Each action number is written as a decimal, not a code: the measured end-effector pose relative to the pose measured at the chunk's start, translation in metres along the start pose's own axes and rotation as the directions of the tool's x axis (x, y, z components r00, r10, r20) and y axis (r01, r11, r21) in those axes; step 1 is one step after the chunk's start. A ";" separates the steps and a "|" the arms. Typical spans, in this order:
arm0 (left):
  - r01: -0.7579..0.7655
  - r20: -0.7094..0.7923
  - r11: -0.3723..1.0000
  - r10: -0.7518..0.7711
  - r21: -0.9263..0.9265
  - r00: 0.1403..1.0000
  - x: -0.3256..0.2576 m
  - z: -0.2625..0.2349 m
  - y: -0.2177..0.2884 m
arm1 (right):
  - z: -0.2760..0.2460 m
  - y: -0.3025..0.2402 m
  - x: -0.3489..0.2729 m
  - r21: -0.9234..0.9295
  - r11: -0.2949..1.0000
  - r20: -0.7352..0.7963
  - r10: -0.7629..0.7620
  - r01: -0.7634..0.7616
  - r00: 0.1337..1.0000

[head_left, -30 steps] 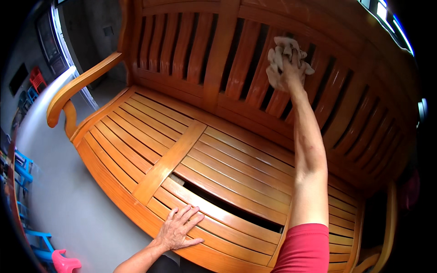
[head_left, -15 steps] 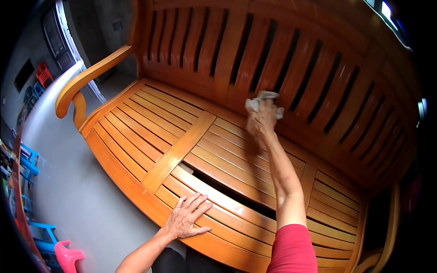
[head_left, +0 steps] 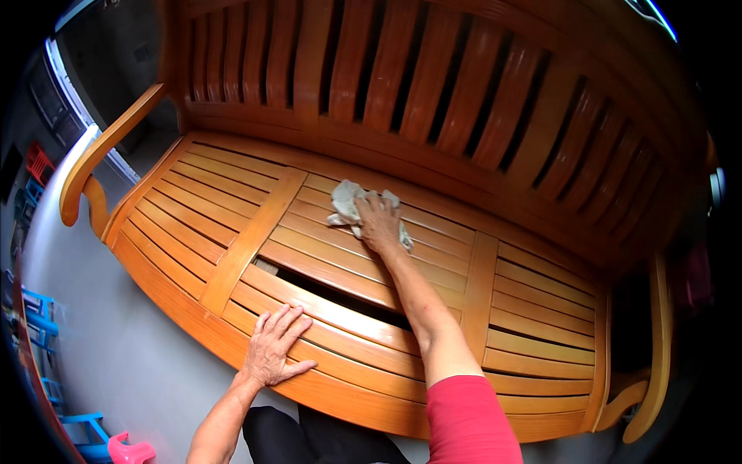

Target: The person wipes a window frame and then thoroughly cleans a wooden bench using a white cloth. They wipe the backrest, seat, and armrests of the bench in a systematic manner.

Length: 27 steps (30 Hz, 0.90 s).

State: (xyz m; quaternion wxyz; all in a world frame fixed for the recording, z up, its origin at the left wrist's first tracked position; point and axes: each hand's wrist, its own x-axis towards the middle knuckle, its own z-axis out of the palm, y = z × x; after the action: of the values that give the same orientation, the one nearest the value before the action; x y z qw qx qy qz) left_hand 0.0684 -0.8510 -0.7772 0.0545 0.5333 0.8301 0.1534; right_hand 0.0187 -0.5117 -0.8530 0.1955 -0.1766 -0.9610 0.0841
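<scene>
A long slatted wooden bench [head_left: 251, 232] with an orange-brown varnish fills the view. My right hand [head_left: 379, 223] reaches across to the rear of its middle seat section and presses a crumpled whitish cloth [head_left: 346, 203] against the slats. The cloth spreads out on both sides of the fingers. Near the front edge, my left hand [head_left: 272, 348] rests flat on the seat, fingers spread, holding nothing. Between the two hands runs a wide dark gap [head_left: 332, 292] where the slats stand apart.
Behind the seat rises the tall slatted backrest [head_left: 433, 85]. A curved armrest [head_left: 108, 151] stands at the left, another [head_left: 657, 348] at the right. Blue stools [head_left: 40, 317] and a pink plastic piece [head_left: 130, 450] are on the grey floor at left.
My right hand has brought the cloth down from the backrest's lower part to the seat slats, toward the left. My left hand stays on the front slats. The view has shifted.
</scene>
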 end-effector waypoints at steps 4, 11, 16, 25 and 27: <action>-0.010 -0.011 1.000 0.009 -0.009 1.000 0.004 0.003 0.002 | -0.051 0.067 -0.039 0.025 0.967 0.073 0.253 -0.255 0.965; 0.030 -0.018 0.999 -0.029 0.035 0.999 -0.005 -0.002 0.003 | -0.142 0.220 -0.133 0.296 0.583 -0.195 0.812 -0.756 0.550; 0.003 0.011 0.999 -0.003 0.044 1.000 -0.001 0.001 0.003 | -0.115 0.216 -0.149 -0.146 0.473 -0.222 0.841 -0.869 0.494; 0.016 0.008 1.000 -0.016 0.005 1.000 0.000 0.000 0.003 | -0.028 -0.006 -0.037 0.142 0.975 -0.017 0.177 -0.173 0.984; 0.053 -0.048 0.996 -0.056 -0.066 0.997 -0.001 0.006 0.000 | -0.009 -0.053 -0.037 0.202 0.978 0.100 -0.076 0.055 0.992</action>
State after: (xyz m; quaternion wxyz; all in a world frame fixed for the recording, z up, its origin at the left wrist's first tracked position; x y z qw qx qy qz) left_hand 0.0704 -0.8508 -0.7834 0.0550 0.5043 0.8402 0.1917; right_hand 0.0381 -0.5732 -0.8460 0.1632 -0.1196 -0.9622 0.1826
